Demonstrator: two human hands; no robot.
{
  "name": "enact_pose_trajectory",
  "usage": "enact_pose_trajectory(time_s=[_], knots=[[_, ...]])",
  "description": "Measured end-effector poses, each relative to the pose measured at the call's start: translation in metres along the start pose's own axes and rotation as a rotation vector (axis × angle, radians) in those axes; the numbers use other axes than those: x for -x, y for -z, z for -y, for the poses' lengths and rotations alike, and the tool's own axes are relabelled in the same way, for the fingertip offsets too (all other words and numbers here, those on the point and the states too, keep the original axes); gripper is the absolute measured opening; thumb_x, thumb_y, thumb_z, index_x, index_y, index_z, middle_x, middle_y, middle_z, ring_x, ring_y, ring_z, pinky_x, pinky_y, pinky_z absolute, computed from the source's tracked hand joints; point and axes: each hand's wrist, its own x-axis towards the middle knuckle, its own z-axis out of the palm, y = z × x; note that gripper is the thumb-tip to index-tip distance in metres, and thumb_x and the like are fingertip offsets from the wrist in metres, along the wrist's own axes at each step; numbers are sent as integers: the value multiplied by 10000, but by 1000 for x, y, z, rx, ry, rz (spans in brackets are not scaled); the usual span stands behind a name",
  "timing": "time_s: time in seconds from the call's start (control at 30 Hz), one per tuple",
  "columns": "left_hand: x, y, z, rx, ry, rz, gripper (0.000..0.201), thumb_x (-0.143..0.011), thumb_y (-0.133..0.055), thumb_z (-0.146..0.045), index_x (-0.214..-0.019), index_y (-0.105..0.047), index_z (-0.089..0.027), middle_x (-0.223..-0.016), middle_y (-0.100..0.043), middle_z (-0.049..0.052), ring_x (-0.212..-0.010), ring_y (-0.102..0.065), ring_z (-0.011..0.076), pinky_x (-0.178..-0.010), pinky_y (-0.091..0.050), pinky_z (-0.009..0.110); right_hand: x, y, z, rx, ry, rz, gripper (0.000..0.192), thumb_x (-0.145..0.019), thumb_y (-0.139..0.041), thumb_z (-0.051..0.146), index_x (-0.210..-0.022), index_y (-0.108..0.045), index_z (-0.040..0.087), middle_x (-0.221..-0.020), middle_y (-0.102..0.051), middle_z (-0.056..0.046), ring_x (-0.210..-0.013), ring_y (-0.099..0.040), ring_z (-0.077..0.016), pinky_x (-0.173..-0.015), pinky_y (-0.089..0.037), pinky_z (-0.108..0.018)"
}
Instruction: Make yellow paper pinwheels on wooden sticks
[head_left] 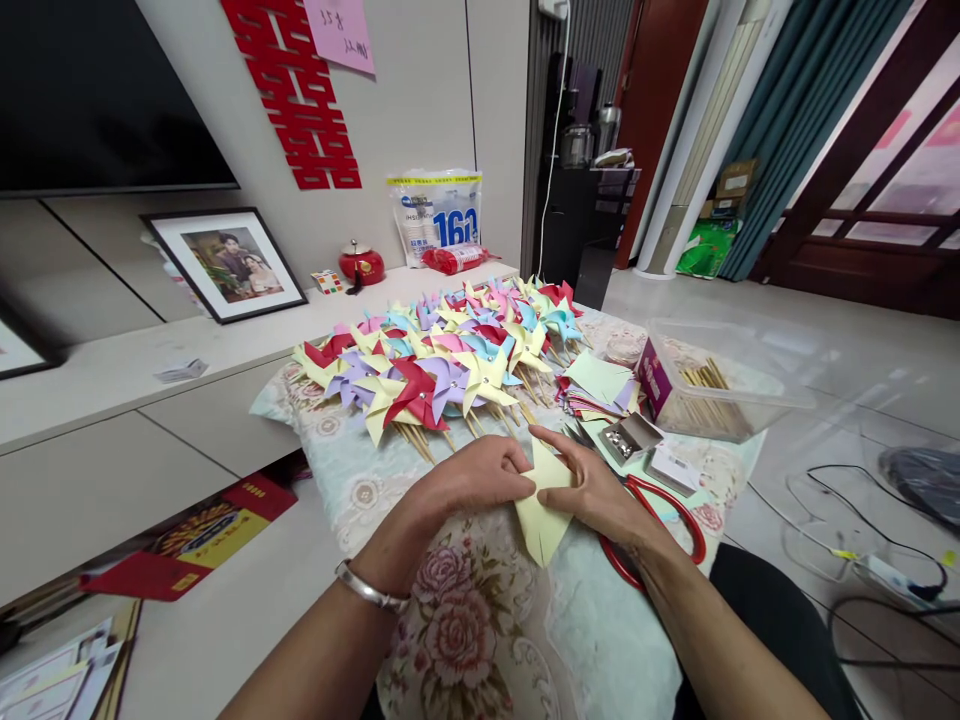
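My left hand (pixel 472 478) and my right hand (pixel 592 488) both pinch a pale yellow folded paper piece (pixel 541 515) just above a floral-cloth table (pixel 480 630). The left fingers press on its upper left edge, the right fingers on its upper right. Behind the hands lies a heap of several finished paper pinwheels (pixel 450 355) on wooden sticks, in yellow, red, purple, blue and pink. Red-handled scissors (pixel 660 510) lie partly under my right wrist. A silver bangle (pixel 369 588) sits on my left wrist.
A stack of cut coloured paper squares (pixel 598 385), a small open box of metal pins (pixel 630 437) and a clear tub of wooden sticks (pixel 709 390) stand to the right. A low white cabinet (pixel 112 400) with a framed photo (pixel 225 262) is at the left. Cables (pixel 847 520) trail on the floor.
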Motion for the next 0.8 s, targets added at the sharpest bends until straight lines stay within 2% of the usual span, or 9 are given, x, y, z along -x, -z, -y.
enact_pose_trajectory(time_s=[0.07,0.13,0.2,0.27,0.33,0.4,0.5,0.63,0.8], knots=[[3,-2,6,214,22,-92,256,-651,-747,-307,-870,-687,-189,-686,-658,-12,-590,-575,142,-523,-393,222,-2,1,-4,-59,4,-50,849,-640,-640,122,-1469,-476,200,-1146,-734,-76,-889,-697,-234,-706,-556,-325],[7,-7,13,495,53,-225,349,-681,-773,-414,-924,-677,-183,-871,-713,45,-730,-648,163,-574,-447,224,-5,2,-7,-112,14,-117,849,-637,-658,150,-1463,-472,203,-1178,-723,-81,-885,-696,-231,-699,-555,-317],[10,-17,19,696,59,-267,397,-690,-775,-471,-920,-668,-166,-878,-719,64,-727,-666,165,-611,-480,242,-7,2,-9,-138,21,-176,864,-627,-670,167,-1465,-462,198,-1233,-704,-94,-929,-696,-244,-709,-558,-319],[12,-29,23,789,32,-242,412,-704,-761,-496,-901,-666,-147,-794,-722,69,-686,-666,173,-640,-507,271,-8,1,-10,-158,31,-220,879,-625,-680,177,-1472,-445,194,-1299,-677,-109,-964,-698,-258,-708,-561,-321],[11,-41,26,837,5,-200,392,-696,-766,-471,-874,-676,-135,-761,-730,71,-662,-660,180,-661,-527,298,-8,0,-10,-177,44,-249,875,-627,-690,183,-1467,-445,195,-1381,-629,-116,-1007,-695,-270,-720,-567,-323],[8,-50,26,872,-7,-228,343,-652,-802,-405,-824,-688,-131,-721,-730,58,-636,-650,172,-651,-519,286,-8,0,-10,-191,46,-260,866,-630,-696,181,-1459,-449,194,-1425,-597,-117,-1039,-690,-279,-734,-572,-330],[5,-59,24,886,-8,-257,291,-590,-826,-322,-770,-714,-123,-651,-720,41,-598,-647,177,-633,-506,281,-7,-2,-11,-186,35,-252,861,-631,-701,173,-1455,-451,180,-1363,-645,-123,-1007,-701,-279,-736,-573,-341],[4,-63,21,861,6,-274,191,-594,-782,-280,-707,-732,-133,-587,-700,24,-537,-646,193,-574,-494,289,-7,-4,-13,-167,27,-228,835,-646,-711,171,-1443,-462,181,-1212,-727,-106,-930,-718,-268,-739,-575,-357],[6,-63,21,863,23,-304,155,-586,-738,-241,-699,-735,-135,-559,-688,12,-493,-625,181,-557,-494,290,-8,-7,-16,-155,63,-213,740,-654,-739,213,-1367,-542,200,-1216,-724,-88,-1016,-701,-272,-816,-572,-367]])
